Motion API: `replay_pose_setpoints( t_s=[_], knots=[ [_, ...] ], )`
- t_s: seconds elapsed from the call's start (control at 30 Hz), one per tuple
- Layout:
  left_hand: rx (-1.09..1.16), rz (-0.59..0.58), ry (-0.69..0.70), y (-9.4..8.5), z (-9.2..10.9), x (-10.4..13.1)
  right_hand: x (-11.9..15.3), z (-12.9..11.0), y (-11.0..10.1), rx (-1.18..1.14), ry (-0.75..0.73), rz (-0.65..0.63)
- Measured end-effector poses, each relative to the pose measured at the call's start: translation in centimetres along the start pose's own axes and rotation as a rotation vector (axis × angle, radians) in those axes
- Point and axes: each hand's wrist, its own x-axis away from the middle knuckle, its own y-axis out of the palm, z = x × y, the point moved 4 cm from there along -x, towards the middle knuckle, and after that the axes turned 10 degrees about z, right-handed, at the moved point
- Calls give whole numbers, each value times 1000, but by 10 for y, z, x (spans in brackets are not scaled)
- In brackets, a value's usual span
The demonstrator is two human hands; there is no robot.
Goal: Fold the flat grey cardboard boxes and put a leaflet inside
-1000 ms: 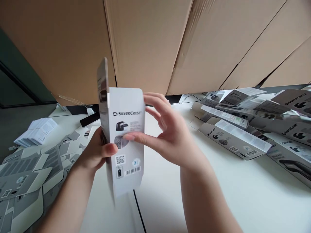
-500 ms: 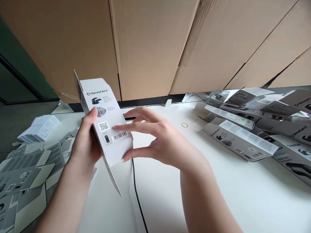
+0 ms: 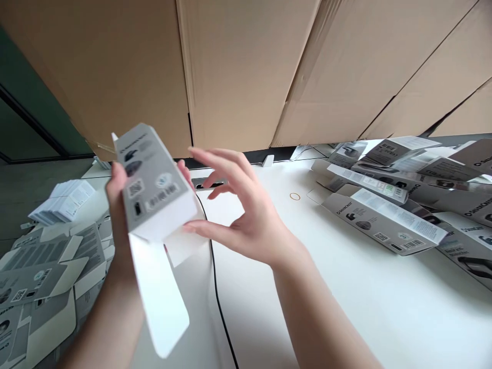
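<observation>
A grey-and-white SilverCrest carton point(image 3: 154, 174) is tilted in my left hand point(image 3: 117, 205), whose thumb lies along its left side and fingertips show behind its right edge. Printed on the carton face are a QR code and a barcode, with a round pale sticker point(image 3: 164, 180) above the barcode. From its near end a long white flap point(image 3: 159, 302) hangs loose. Just right of the carton, my right hand point(image 3: 242, 210) is open with fingers apart and nothing between them. Its thumb tip is close to the carton's lower corner; whether they touch I cannot tell.
Flattened cartons point(image 3: 42, 271) are heaped at left, near a stack of folded leaflets point(image 3: 61, 200). Formed cartons point(image 3: 384, 220) pile up at right. A black cable point(image 3: 221, 302) crosses the white table point(image 3: 338, 302), where an orange ring point(image 3: 294, 196) shows. Large cardboard boxes point(image 3: 238, 72) stand behind.
My right hand has lifted its fingers off the carton face, and a round sticker now shows there. The carton has turned and tipped in my left hand, bringing its near-end flap into fuller view.
</observation>
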Motion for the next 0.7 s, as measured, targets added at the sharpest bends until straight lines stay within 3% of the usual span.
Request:
replay_pose_setpoints(
  t_s=[0.1,0.23,0.37,0.57,0.7],
  knots=[
    [41,-36,198,1,15,-7,3,10,3,-234,297,-122],
    [139,-103,368,12,19,-2,9,18,21,-376,538,-206],
    [116,-121,312,18,9,3,9,15,35,-430,598,-185],
    [175,-87,486,20,1,2,9,6,37,-345,698,-109],
    [107,-70,479,23,-6,8,9,7,41,-399,756,-43]
  ],
)
